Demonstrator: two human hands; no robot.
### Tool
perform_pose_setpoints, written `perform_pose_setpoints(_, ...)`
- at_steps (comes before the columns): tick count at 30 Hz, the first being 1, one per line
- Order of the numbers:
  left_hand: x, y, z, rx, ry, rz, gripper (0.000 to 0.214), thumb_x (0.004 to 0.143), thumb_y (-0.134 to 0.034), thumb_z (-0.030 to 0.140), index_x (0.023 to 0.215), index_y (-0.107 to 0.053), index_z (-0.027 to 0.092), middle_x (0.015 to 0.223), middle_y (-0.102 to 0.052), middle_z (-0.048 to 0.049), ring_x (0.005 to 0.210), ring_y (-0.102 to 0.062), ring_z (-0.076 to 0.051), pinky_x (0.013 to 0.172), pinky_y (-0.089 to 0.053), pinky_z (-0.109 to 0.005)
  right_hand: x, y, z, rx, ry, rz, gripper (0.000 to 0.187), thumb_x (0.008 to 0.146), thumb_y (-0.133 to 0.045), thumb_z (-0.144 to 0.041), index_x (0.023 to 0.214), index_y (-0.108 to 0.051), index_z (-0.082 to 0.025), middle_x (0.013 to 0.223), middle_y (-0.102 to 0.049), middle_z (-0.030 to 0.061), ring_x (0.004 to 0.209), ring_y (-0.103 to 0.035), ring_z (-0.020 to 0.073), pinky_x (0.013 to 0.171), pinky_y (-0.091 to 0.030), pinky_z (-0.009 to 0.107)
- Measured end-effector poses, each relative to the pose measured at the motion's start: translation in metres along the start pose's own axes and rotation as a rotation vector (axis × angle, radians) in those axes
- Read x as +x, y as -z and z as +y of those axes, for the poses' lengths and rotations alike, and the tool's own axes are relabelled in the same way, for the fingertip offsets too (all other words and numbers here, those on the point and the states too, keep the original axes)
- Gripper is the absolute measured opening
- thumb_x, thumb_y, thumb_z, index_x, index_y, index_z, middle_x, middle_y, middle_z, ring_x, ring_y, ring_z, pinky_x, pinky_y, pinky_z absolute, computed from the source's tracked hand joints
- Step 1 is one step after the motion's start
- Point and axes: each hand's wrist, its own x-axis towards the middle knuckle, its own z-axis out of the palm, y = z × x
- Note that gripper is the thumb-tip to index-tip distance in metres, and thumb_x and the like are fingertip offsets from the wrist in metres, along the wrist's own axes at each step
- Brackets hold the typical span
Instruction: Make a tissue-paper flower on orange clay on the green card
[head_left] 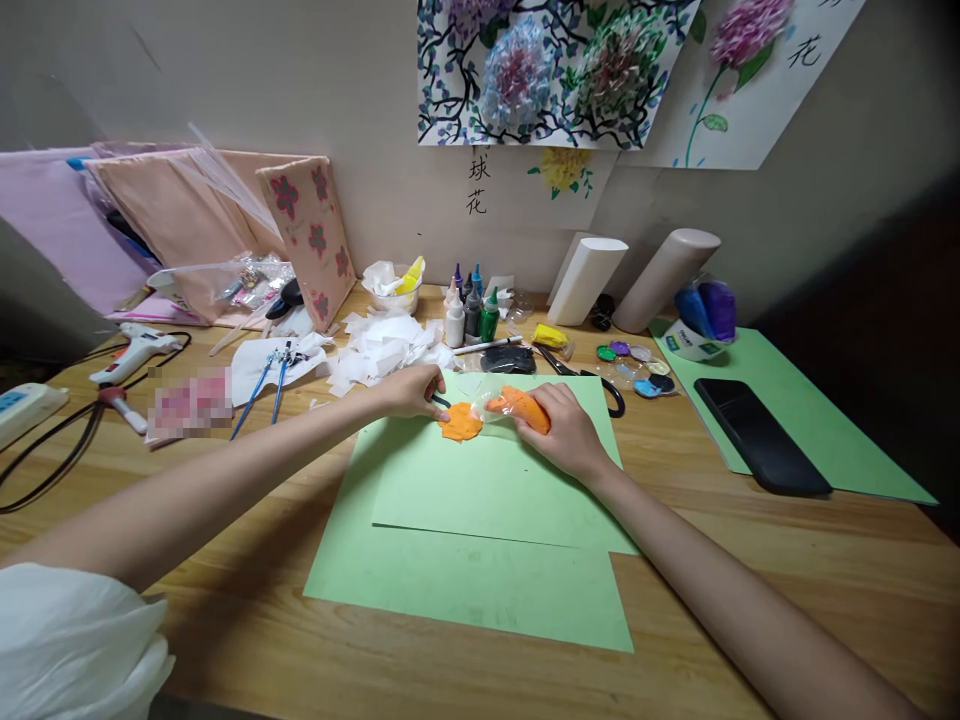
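Note:
A flat lump of orange clay point(460, 423) lies on light green paper sheets point(480, 520) on the wooden table. My left hand point(411, 390) is closed, its fingertips pinching a small dark tool at the lump's upper edge. My right hand point(559, 428) is closed round a clear plastic packet of orange clay point(520, 405), whose open end points left toward the lump.
Behind the hands stand small paint bottles point(471, 310), a white bowl point(394, 285), torn white paper point(382, 350), scissors point(592, 378) and paint pots point(637, 365). A black phone point(759, 435) lies on green paper at right. A glue gun point(135, 350) and cables lie at left.

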Motion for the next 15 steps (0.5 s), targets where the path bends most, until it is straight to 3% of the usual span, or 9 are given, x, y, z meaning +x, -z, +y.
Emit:
perform_pose_setpoints(3, -0.022, -0.01, 0.011, 0.107, -0.01, 0.074, 0.03, 0.074, -0.064, 0.044, 0.085, -0.059, 0.016, 0.078, -0.057, -0.0028, 0.072, -0.052, -0.018, 0.061, -0.038, -0.028, 0.0, 0.0, 0.0, 0.006, 0.0, -0.003, 0.009, 0.079, -0.057, -0.026, 0.083, -0.052, -0.02, 0.08, -0.056, 0.004, 0.081, -0.047, 0.0234, 0.071, -0.041, 0.036)
perform_pose_setpoints(6, -0.057, -0.035, 0.025, 0.093, 0.057, 0.29, 0.035, 0.093, -0.035, 0.037, 0.09, -0.064, 0.017, 0.096, -0.058, -0.0086, 0.091, -0.054, -0.022, 0.078, -0.043, -0.034, 0.0, 0.001, 0.001, 0.018, -0.014, -0.007, 0.01, 0.082, -0.057, -0.028, 0.082, -0.051, -0.02, 0.08, -0.056, 0.0038, 0.081, -0.047, 0.0232, 0.071, -0.041, 0.035)
perform_pose_setpoints(8, -0.078, -0.056, 0.035, 0.074, 0.062, 0.408, 0.036, 0.095, -0.032, 0.034, 0.105, -0.061, 0.017, 0.112, -0.053, -0.0108, 0.106, -0.049, -0.023, 0.091, -0.042, -0.038, -0.001, 0.0, 0.001, 0.018, -0.031, -0.003, 0.011, 0.082, -0.057, -0.029, 0.082, -0.051, -0.02, 0.08, -0.056, 0.0038, 0.081, -0.047, 0.0232, 0.071, -0.041, 0.035)
perform_pose_setpoints(10, -0.092, -0.073, 0.042, 0.077, 0.047, 0.453, 0.037, 0.095, -0.031, 0.031, 0.119, -0.054, 0.015, 0.125, -0.046, -0.0135, 0.119, -0.041, -0.025, 0.101, -0.037, -0.042, -0.001, 0.0, 0.002, 0.014, -0.048, 0.005, 0.011, 0.082, -0.057, -0.029, 0.082, -0.052, -0.02, 0.08, -0.056, 0.0038, 0.081, -0.047, 0.0232, 0.071, -0.04, 0.035)
perform_pose_setpoints(15, -0.097, -0.091, 0.05, 0.044, 0.023, 0.397, 0.046, 0.091, -0.042, 0.033, 0.134, -0.039, 0.017, 0.14, -0.033, -0.0135, 0.13, -0.029, -0.027, 0.107, -0.033, -0.049, -0.001, -0.002, 0.001, -0.019, -0.058, -0.004, 0.011, 0.082, -0.058, -0.029, 0.083, -0.052, -0.02, 0.081, -0.057, 0.004, 0.081, -0.047, 0.0232, 0.071, -0.041, 0.036)
